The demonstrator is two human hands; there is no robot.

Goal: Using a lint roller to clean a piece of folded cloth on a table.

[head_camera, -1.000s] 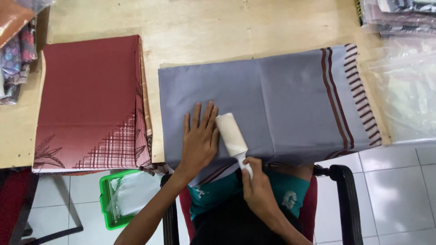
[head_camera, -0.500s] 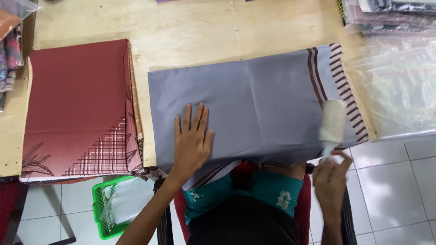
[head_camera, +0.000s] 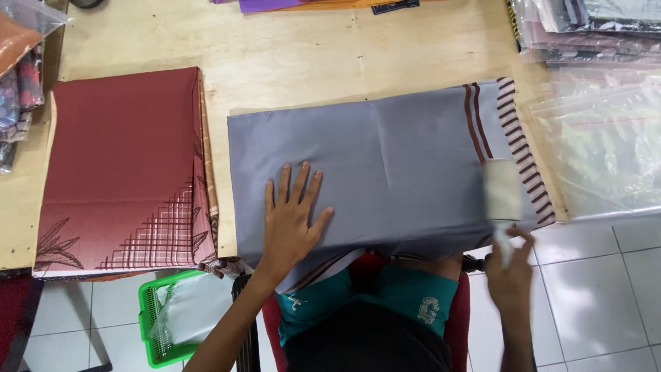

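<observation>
On the right end of the grey cloth (head_camera: 385,165), over its striped border, the lint roller (head_camera: 501,189) stands lengthwise away from the person, handle pinched in the right hand (head_camera: 511,269). The left hand (head_camera: 292,220) lies spread flat on the cloth. Compared with half a second ago, the roller is barely moved on the wooden surface (head_camera: 275,55).

Left hand (head_camera: 292,217) flat on grey cloth (head_camera: 385,165), right hand (head_camera: 511,272) gripping lint roller (head_camera: 502,193) (blurred)

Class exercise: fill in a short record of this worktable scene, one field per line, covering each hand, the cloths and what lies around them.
left hand: flat, fingers spread, on the grey folded cloth
right hand: grips the handle of a white lint roller at the cloth's striped right end
beside, left: maroon folded cloth
beside, right: clear plastic bags
surface: wooden table
floor: green basket
</observation>
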